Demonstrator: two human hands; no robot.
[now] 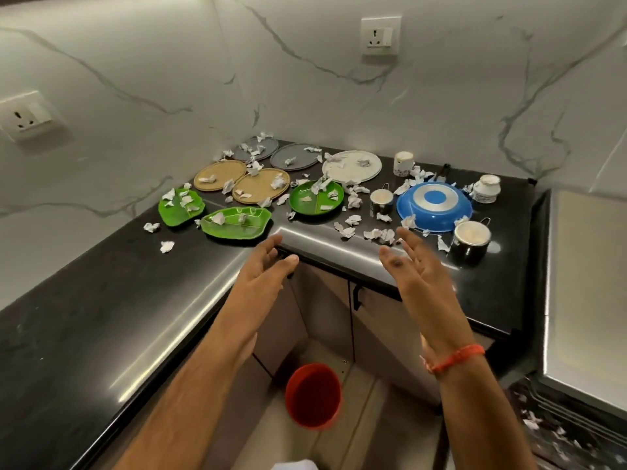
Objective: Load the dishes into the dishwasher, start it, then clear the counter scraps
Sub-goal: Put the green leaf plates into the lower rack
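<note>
Dishes cover the corner of a black counter [112,300]: two grey plates [294,154], two tan plates [220,174], a white plate [353,166], three green leaf-shaped plates [317,200], an upturned blue pan [434,206], two steel cups [471,237] and two white jars [487,188]. Crumpled paper scraps [349,230] lie on and among them. My left hand [261,269] and my right hand [412,266] hover open, palms facing each other, over the counter's front edge, holding nothing.
A red bucket [314,395] stands on the floor below between my forearms. Cabinet doors with a black handle [356,296] sit under the counter. A steel-edged appliance top [583,300] lies at the right. Marble walls with two sockets [380,35] enclose the corner.
</note>
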